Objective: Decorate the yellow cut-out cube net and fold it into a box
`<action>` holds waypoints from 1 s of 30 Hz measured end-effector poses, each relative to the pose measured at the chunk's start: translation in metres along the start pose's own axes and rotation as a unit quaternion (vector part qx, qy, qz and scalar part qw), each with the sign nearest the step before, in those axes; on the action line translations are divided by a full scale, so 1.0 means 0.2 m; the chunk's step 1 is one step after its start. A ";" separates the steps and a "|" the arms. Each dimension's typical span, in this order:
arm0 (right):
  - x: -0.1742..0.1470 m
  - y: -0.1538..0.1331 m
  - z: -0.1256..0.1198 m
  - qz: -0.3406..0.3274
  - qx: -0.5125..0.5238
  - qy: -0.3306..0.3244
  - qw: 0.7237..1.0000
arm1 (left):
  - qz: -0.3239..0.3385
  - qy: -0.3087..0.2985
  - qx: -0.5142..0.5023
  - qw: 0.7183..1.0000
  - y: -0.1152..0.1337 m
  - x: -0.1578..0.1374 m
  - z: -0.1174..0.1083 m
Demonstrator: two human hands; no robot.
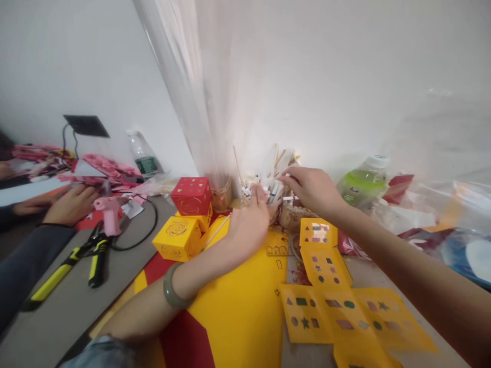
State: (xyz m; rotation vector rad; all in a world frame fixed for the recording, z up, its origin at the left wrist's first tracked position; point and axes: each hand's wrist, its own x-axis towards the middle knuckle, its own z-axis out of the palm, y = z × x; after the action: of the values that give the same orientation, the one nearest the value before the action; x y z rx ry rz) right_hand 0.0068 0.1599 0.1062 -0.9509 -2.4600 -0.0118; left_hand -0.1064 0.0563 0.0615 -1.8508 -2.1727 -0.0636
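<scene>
Behind the grey table stands a plain, softly lit pale wall; a black panel shows above the table.

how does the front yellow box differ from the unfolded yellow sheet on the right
The front yellow box is folded into shape, while the unfolded yellow sheet is opened out into panels. The box has a swirling, rose-like design on top; the sheet has small stars, triangles and other shapes. The sheet spreads wider than the box. Both are yellow and patterned.
</scene>
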 end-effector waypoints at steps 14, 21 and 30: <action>-0.14 -0.03 0.04 0.037 0.141 0.067 0.987 | 0.051 0.117 0.066 0.990 0.13 -0.03 0.21; -0.14 -0.07 0.04 -0.045 0.044 0.041 0.997 | 0.053 0.097 0.040 0.993 0.12 -0.04 0.17; -0.05 0.00 0.05 -0.062 0.007 0.025 0.998 | 0.046 0.065 -0.075 0.994 -0.21 0.06 -0.04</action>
State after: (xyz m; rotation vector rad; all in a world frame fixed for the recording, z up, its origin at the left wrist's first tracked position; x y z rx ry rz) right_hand 0.0089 0.1553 0.0927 -0.7818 -2.4654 -0.0599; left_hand -0.1475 0.0593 0.0778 -1.9657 -2.0431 -0.3275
